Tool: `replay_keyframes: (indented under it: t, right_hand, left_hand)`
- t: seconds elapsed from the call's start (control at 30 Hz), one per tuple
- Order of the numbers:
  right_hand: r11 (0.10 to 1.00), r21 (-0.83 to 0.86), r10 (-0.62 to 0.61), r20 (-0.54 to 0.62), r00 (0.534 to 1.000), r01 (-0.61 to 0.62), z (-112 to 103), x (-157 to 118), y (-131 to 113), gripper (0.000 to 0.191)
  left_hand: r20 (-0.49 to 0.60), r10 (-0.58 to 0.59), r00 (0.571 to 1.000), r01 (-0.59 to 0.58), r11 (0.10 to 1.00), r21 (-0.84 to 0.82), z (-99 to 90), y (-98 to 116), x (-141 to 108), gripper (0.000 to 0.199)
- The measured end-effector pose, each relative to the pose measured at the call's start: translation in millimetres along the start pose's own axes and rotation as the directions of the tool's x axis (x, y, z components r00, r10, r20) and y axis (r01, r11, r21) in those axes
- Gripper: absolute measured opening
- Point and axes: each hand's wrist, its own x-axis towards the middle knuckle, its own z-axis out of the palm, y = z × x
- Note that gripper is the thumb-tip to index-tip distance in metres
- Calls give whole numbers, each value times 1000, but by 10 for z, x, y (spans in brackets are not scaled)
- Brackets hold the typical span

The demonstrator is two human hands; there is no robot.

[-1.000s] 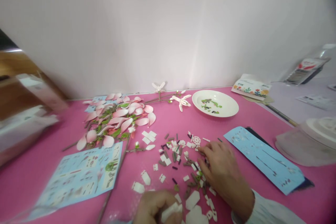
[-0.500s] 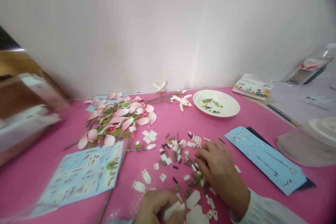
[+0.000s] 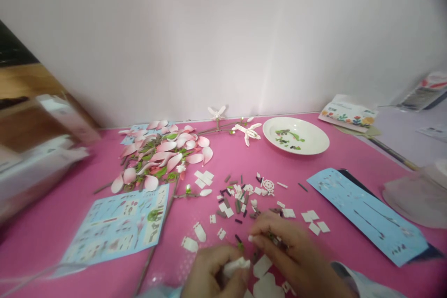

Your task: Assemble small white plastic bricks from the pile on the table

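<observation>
My left hand (image 3: 211, 274) sits at the bottom edge, shut on a white curved plastic petal piece (image 3: 236, 266). My right hand (image 3: 293, 253) is blurred just to its right, with the fingers closed on a small dark building piece (image 3: 275, 240). Around both hands lies a scatter of loose white, brown and green building pieces (image 3: 237, 202). Larger white plates (image 3: 262, 266) lie just beside my right hand, partly under it.
A heap of pink-and-white petals and green leaves (image 3: 164, 156) lies at left, beside a finished white flower on a stem (image 3: 247, 132). A white plate (image 3: 314, 143) holds green pieces. Blue instruction sheets (image 3: 118, 226) (image 3: 363, 209) lie on the pink tabletop (image 3: 63, 195).
My right hand has moved left and down towards my left hand, lifting off the loose pieces with something small in its fingers. The view has shifted slightly, and several white pieces now show at right.
</observation>
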Motion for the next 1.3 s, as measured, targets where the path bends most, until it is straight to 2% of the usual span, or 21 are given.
replay_keyframes:
  t: [0.13,0.27,0.4,0.57,0.8,1.07,1.3]
  right_hand:
    - [988,140,59,92,994,-72,-4,-11,-50,16]
    - [988,155,-10,123,992,-9,8,-26,-67,15]
    - [992,121,-55,106,993,42,41,-35,-48,15]
    - [992,109,-70,63,996,62,57,-34,-13,13]
    - [994,85,-65,49,997,61,67,-20,-11,12]
    - [995,59,-85,61,995,81,68,-13,-23,14]
    - [989,25,-147,52,988,146,85,-38,2,14]
  left_hand:
    - [19,-9,1000,10,998,-69,-6,57,21,9]
    - [50,33,998,-30,997,-66,-14,105,50,9]
    - [41,51,998,-50,998,-26,-7,111,62,11]
    - [33,-26,999,26,1000,12,9,133,55,11]
    - [9,-22,1000,22,999,-38,24,181,36,14]
    - [-31,17,999,-17,1000,4,-17,83,-3,19]
    - [-25,24,999,-26,997,-73,-17,-6,-20,25]
